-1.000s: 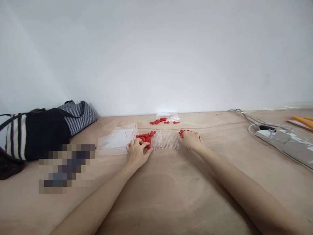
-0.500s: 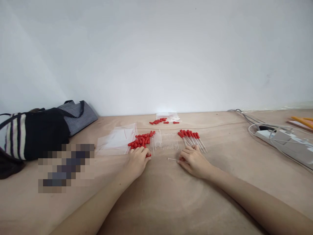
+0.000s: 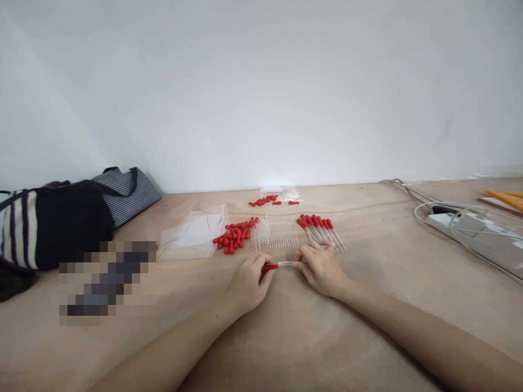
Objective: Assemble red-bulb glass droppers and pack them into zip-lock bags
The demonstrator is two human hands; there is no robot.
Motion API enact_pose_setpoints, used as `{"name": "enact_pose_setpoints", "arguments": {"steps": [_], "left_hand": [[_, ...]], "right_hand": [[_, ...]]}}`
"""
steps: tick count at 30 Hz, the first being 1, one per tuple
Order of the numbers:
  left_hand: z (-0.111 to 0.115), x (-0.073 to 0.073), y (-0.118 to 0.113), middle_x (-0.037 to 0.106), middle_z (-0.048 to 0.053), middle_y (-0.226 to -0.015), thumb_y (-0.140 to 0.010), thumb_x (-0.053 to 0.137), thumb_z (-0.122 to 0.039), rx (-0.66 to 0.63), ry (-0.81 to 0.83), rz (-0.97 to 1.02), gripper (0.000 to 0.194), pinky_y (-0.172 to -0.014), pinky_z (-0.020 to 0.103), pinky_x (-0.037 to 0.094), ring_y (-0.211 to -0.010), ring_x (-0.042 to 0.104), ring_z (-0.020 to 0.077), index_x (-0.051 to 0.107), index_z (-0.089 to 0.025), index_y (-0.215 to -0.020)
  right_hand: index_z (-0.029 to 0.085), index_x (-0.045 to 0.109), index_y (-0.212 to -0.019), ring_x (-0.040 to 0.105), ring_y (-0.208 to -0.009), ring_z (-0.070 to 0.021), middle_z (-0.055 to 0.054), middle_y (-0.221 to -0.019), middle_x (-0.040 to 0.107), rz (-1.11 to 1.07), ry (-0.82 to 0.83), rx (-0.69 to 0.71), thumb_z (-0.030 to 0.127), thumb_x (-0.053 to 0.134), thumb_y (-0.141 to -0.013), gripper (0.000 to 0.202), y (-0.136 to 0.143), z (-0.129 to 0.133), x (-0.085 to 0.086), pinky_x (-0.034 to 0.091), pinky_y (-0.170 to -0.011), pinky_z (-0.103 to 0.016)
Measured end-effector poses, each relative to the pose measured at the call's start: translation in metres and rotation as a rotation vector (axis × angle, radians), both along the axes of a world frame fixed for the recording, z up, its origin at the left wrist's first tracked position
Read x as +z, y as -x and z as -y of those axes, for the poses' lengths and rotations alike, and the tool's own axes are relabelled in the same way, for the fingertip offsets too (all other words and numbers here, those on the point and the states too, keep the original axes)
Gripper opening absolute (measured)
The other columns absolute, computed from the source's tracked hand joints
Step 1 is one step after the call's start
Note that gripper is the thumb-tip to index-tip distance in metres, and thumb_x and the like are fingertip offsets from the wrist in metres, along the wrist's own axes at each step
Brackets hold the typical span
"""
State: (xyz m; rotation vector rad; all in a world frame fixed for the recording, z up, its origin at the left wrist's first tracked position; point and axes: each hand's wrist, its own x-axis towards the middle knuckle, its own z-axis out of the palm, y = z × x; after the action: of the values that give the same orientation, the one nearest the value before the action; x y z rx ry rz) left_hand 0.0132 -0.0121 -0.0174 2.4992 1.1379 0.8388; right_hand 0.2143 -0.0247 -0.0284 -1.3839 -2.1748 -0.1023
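Between the fingers of my left hand (image 3: pixel 254 280) is a red rubber dropper bulb (image 3: pixel 270 267), its open end facing right. My right hand (image 3: pixel 321 268) pinches a clear glass dropper tube (image 3: pixel 286 263), whose left end meets the bulb's mouth; whether it sits inside I cannot tell. Beyond my left hand lies a pile of red bulbs (image 3: pixel 233 238). A row of bare tubes (image 3: pixel 281 234) lies side by side in the middle. Just past my right hand, several droppers (image 3: pixel 317 223) with red bulbs on their tubes lie slanted in a row.
Clear plastic bags (image 3: pixel 192 234) lie left of the bulb pile. More loose bulbs (image 3: pixel 263 201) and a small bag (image 3: pixel 280 192) are near the wall. A black bag (image 3: pixel 73 223) stands at left; a power strip (image 3: pixel 478 237) with cables sits at right.
My left hand has come right and nearer from the bulb pile, bringing a red bulb to the tube's end. My right hand has stayed nearly in place with the tube.
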Motion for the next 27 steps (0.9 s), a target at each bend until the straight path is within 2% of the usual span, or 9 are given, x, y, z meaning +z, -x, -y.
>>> {"name": "enact_pose_setpoints", "arguments": {"steps": [5, 10, 15, 27], "left_hand": [[-0.005, -0.007, -0.003, 0.06, 0.001, -0.079, -0.077, 0.048, -0.019, 0.025, 0.158, 0.101, 0.008, -0.067, 0.028, 0.044, -0.073, 0.056, 0.0148, 0.052, -0.018, -0.084], [-0.006, -0.008, -0.001, 0.061, 0.001, -0.08, -0.078, 0.049, -0.021, 0.027, 0.172, 0.114, 0.012, -0.068, 0.028, 0.045, -0.074, 0.057, 0.0148, 0.054, -0.018, -0.088], [-0.004, -0.004, -0.002, 0.059, 0.001, -0.076, -0.081, 0.045, -0.025, 0.043, 0.168, 0.171, 0.013, -0.065, 0.027, 0.044, -0.069, 0.055, 0.0137, 0.054, -0.018, -0.088], [-0.003, -0.001, -0.002, 0.06, 0.001, -0.078, -0.081, 0.044, -0.025, 0.034, 0.149, 0.184, 0.012, -0.068, 0.027, 0.044, -0.071, 0.055, 0.0141, 0.053, -0.017, -0.085]], "right_hand": [[0.022, 0.058, -0.084, 0.052, -0.076, -0.0155, -0.001, -0.074, 0.063, -0.109, -0.061, 0.049, 0.022, 0.041, -0.085, 0.017, -0.001, 0.003, 0.003, 0.018, -0.085, -0.039], [0.025, 0.062, -0.088, 0.052, -0.076, -0.0146, 0.0, -0.075, 0.063, -0.139, -0.117, 0.098, 0.023, 0.043, -0.085, 0.02, 0.004, 0.007, 0.003, 0.015, -0.088, -0.039], [0.024, 0.06, -0.092, 0.054, -0.071, -0.0099, 0.002, -0.075, 0.062, -0.112, -0.114, 0.129, 0.019, 0.041, -0.085, 0.021, 0.01, 0.011, 0.004, 0.015, -0.089, -0.037], [0.022, 0.056, -0.095, 0.057, -0.072, -0.0095, 0.001, -0.082, 0.064, -0.118, -0.095, 0.109, 0.013, 0.038, -0.084, 0.023, 0.012, 0.011, 0.004, 0.016, -0.09, -0.037]]}}
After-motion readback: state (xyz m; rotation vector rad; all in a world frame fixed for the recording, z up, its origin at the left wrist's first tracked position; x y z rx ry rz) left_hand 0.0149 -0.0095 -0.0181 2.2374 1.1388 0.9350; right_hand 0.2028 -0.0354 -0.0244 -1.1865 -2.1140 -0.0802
